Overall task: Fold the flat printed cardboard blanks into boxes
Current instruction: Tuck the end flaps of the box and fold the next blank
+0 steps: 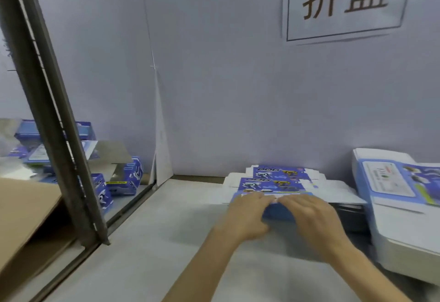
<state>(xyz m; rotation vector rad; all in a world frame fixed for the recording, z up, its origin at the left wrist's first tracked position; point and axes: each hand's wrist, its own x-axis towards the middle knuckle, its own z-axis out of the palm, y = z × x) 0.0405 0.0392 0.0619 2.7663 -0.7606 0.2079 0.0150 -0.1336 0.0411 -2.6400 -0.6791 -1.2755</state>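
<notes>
A flat blue printed cardboard blank with a robot dog picture lies on the table near the back wall, on top of another blank of the same print. Its near blue flap is bent toward me. My left hand lies over the left part of that flap with its fingers curled over the top edge. My right hand lies over the right part in the same way. Their fingertips almost meet at the fold line. The picture is blurred.
A thick stack of flat blanks stands at the right. Several folded blue boxes are piled at the left behind a slanting metal post. A brown carton flap juts in at the left. A wall rises right behind the blanks.
</notes>
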